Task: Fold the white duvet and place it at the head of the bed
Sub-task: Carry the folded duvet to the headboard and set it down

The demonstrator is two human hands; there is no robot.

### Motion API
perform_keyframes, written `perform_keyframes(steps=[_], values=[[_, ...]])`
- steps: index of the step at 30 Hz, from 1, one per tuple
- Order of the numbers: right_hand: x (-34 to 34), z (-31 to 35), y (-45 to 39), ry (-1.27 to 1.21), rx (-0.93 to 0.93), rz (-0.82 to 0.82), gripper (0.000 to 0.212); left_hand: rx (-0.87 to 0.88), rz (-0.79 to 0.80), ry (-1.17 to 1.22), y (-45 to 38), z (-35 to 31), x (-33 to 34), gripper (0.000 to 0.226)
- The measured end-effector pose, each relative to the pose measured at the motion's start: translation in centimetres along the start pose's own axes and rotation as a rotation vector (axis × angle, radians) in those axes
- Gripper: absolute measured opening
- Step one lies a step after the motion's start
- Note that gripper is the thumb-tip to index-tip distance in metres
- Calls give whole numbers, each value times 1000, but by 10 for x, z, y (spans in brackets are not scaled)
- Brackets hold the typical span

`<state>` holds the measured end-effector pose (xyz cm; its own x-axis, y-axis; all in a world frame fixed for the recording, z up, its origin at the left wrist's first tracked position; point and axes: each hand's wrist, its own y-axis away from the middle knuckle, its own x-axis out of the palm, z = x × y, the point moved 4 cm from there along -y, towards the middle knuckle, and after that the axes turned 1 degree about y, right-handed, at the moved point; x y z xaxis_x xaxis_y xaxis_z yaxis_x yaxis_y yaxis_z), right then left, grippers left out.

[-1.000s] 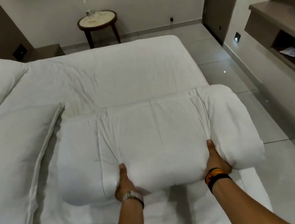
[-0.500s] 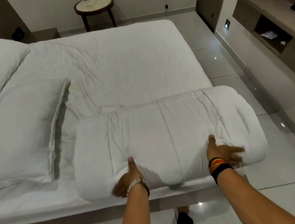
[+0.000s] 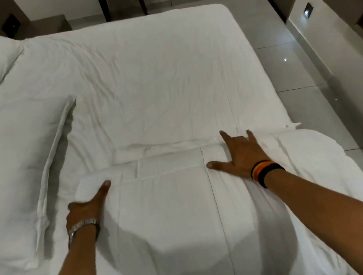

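Both hands lie open on the folded duvet (image 3: pixel 176 210): the left hand (image 3: pixel 86 207) at its pillow-side (image 3: pixel 12 180) corner, the right hand (image 3: pixel 239 156) splayed flat, probably pressing it compact.

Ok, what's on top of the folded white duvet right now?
Both bare hands: the left hand and the right hand lie open on the folded white duvet. What lies beneath the duvet is covered.

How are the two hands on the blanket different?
The left hand wears a silver watch and curls over the folded duvet's left side; the right hand wears a striped wristband and lies on top with fingers spread. The right hand reaches farther across the bed than the left hand. Both press on the duvet without gripping it.
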<state>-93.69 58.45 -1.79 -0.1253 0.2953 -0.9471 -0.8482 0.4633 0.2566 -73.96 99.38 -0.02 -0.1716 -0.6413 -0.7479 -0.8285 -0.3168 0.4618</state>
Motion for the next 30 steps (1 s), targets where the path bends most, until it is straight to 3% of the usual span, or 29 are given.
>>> perform_keyframes(steps=[2, 4, 7, 10, 14, 17, 20, 23, 27, 30], values=[[-3, 2, -18, -45, -5, 32, 102, 91, -15, 144, 9, -23, 1, 137], [-15, -1, -34, -118, -3, -43, 77, 162, -105, 319, 22, -40, -3, 114], [-38, -14, -63, -245, -21, -199, 73, 313, -182, 491, 27, -65, -11, 84], [-39, -27, -103, -236, -19, -282, 71, 389, -200, 457, -1, -92, 5, 95], [-2, -31, -137, -108, -9, -182, 72, 257, -61, 143, -44, -95, 58, 110], [17, -28, -140, -50, -59, -160, 75, 267, -135, -85, -43, -79, 67, 107], [25, -29, -137, -69, -8, -20, 100, 416, -245, -212, -7, -48, 63, 101], [24, -23, -135, -76, 38, 211, 124, 502, -271, -266, 41, -6, 75, 89], [9, -2, -130, -297, 1, 339, 126, 483, -243, -277, 76, 18, 90, 74], [8, 18, -132, -286, -63, 436, 130, 420, -278, -200, 90, 31, 89, 74]])
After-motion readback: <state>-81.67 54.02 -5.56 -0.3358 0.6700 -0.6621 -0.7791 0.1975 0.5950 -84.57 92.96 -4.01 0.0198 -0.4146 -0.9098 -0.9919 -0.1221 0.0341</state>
